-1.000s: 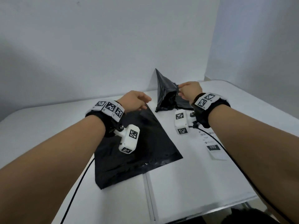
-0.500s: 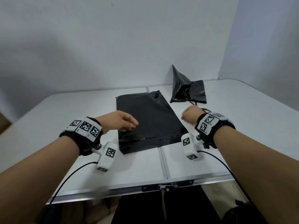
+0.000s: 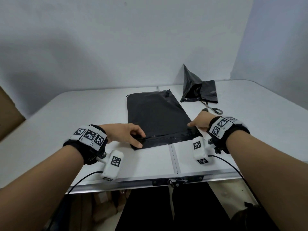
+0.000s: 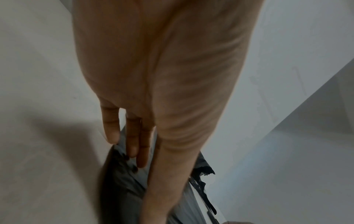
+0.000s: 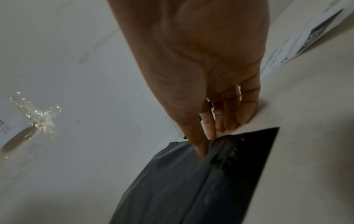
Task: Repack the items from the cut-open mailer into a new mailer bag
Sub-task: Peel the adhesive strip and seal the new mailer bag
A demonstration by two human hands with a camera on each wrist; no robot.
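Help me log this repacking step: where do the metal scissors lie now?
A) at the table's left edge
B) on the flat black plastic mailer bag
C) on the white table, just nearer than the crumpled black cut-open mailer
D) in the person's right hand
C: the metal scissors lie on the white table, blades pointing toward the crumpled black cut-open mailer, off the flat black plastic mailer bag and beyond the right hand.
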